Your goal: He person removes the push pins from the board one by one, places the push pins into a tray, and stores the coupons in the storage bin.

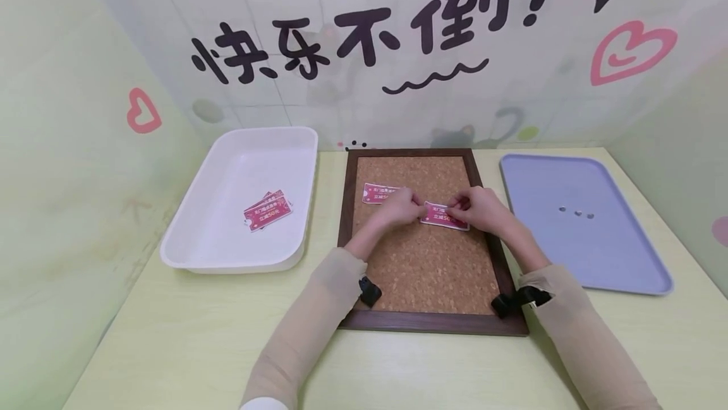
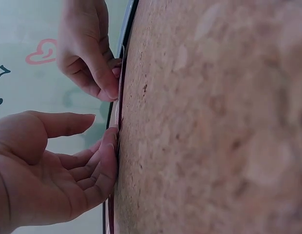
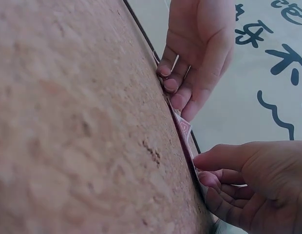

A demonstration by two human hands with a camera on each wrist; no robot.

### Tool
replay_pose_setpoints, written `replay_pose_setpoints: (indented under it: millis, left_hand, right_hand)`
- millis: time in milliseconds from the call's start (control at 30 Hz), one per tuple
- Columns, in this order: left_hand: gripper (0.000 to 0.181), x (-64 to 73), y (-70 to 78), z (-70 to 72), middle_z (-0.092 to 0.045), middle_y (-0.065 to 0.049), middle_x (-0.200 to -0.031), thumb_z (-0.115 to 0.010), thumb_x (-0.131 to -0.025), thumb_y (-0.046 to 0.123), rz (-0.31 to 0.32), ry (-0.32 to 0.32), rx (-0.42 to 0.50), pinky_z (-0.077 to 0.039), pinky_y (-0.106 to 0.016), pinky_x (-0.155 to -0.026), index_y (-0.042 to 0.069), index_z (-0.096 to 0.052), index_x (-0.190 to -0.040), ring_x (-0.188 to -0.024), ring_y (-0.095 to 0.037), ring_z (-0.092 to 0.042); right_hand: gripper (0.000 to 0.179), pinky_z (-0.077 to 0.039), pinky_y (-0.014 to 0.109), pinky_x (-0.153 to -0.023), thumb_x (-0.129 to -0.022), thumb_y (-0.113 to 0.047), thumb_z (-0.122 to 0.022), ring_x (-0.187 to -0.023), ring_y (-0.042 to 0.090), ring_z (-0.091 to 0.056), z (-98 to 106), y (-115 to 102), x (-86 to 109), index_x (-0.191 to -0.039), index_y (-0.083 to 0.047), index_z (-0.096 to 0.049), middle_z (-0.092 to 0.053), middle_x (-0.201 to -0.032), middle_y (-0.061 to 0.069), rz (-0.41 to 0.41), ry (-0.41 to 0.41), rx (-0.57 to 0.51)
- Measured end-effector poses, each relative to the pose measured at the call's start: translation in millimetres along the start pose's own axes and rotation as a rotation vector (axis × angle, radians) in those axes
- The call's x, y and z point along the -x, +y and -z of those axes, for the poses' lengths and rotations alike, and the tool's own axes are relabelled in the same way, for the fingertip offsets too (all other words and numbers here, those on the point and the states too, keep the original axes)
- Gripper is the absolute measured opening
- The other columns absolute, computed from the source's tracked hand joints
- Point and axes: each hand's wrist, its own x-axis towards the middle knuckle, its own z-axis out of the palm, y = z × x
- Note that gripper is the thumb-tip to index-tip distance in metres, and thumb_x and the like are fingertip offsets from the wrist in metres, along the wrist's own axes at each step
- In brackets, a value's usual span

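On the cork board, a red coupon with white lettering lies between both hands. My left hand rests its fingertips at the coupon's left edge, partly covering a second red coupon behind it. In the left wrist view the left hand's thumb stands apart from its fingers. My right hand pinches with thumb and forefinger at the coupon's upper middle. The right wrist view shows the right hand's thumb tip against the raised coupon; whatever lies between the fingertips is hidden.
To the left, a white tray holds overlapping red coupons. A blue-grey tray on the right carries three small shiny pieces. The board's dark wooden frame lies on a pale table; a printed wall stands behind.
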Motion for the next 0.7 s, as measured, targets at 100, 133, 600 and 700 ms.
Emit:
replay_pose_setpoints:
  millis: [100,133,600,700]
  left_hand:
    - [0.018,-1.6,0.1,-0.4,-0.063,-0.006,-0.079,-0.064,-0.099,0.015,0.023,-0.004,0.022,-0.044,-0.023,-0.058,0.001,-0.07,-0.089,-0.066,-0.013,-0.054]
    - [0.021,-2.1,0.1,-0.3,-0.062,-0.005,-0.077,-0.064,-0.099,0.015,0.034,-0.005,0.033,-0.043,-0.022,-0.057,0.0,-0.069,-0.086,-0.064,-0.013,-0.052]
    - [0.022,-5.8,-1.3,-0.8,-0.058,-0.004,-0.072,-0.062,-0.099,0.01,0.067,-0.024,0.113,-0.041,-0.02,-0.055,-0.002,-0.066,-0.081,-0.058,-0.01,-0.048]
    - [0.027,-7.3,-0.1,-2.3,-0.057,-0.004,-0.068,-0.062,-0.1,0.011,0.086,-0.021,0.083,-0.039,-0.019,-0.051,0.001,-0.064,-0.075,-0.054,-0.009,-0.045]
  right_hand:
    - [0.014,-0.05,0.029,-0.065,-0.09,-0.012,-0.072,-0.071,0.014,-0.064,0.2,-1.1,-1.3,-0.091,0.002,-0.072,-0.07,-0.078,0.004,-0.002,-0.002,0.009]
    - [0.014,-0.05,0.029,-0.064,-0.089,-0.012,-0.071,-0.071,0.015,-0.064,0.2,-1.4,-1.8,-0.091,0.002,-0.072,-0.07,-0.077,0.004,-0.002,-0.003,0.013]
    - [0.013,-0.049,0.03,-0.063,-0.087,-0.012,-0.075,-0.068,0.016,-0.062,3.4,-7.0,-6.5,-0.085,0.0,-0.072,-0.069,-0.075,0.004,-0.042,-0.034,0.048]
    - [0.012,-0.048,0.029,-0.062,-0.087,-0.013,-0.074,-0.068,0.016,-0.061,4.2,-8.4,-6.3,-0.084,-0.001,-0.073,-0.069,-0.075,0.004,-0.046,-0.033,0.056]
